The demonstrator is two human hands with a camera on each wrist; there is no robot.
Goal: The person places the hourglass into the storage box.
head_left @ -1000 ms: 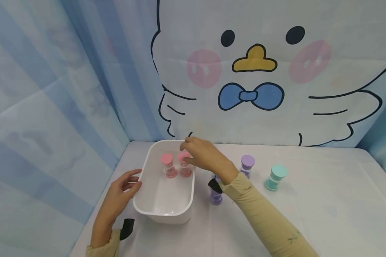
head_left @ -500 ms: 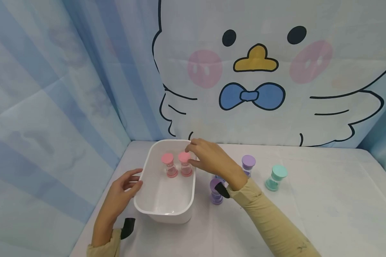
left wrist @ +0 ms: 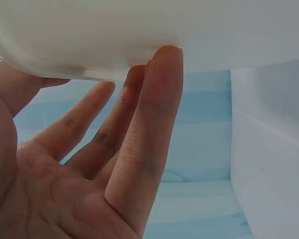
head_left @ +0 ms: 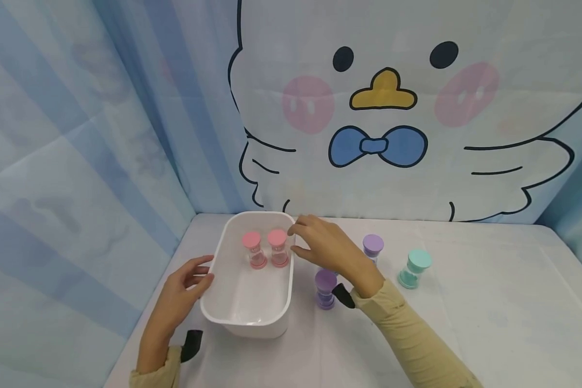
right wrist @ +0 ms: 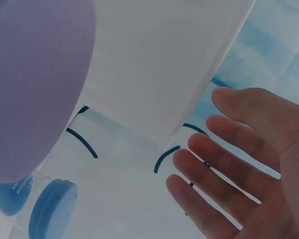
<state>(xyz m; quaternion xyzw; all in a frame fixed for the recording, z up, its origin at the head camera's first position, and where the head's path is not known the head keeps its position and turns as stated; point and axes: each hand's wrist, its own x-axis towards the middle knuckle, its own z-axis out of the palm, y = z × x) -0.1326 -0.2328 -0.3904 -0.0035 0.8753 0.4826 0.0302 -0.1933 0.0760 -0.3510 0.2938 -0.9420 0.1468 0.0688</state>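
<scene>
Pink and upright, the left hourglass (head_left: pixel 253 241) and the right hourglass (head_left: pixel 277 237) are standing side by side in the far half of the white bin (head_left: pixel 240 327). My right hand (head_left: pixel 327 248) is no longer reaching over the top of the right one; it is now hanging at the bin's far right edge, holding nothing, thumb and fingers parted. I cannot tell whether a fingertip is touching the rim. As I am judging it, that pink one is sitting settled and this hand is free. My left hand (head_left: pixel 186 285) is resting against the bin's left side, fingers loosely spread, seemingly steadying it. Outside, on the bench (head_left: pixel 490 323), the near purple hourglass (head_left: pixel 325 281) and the far purple hourglass (head_left: pixel 373 243) are standing to the right, the green hourglass (head_left: pixel 419 260) farther right; from my right wrist, a blue hourglass (right wrist: pixel 55 209) is showing too.
</scene>
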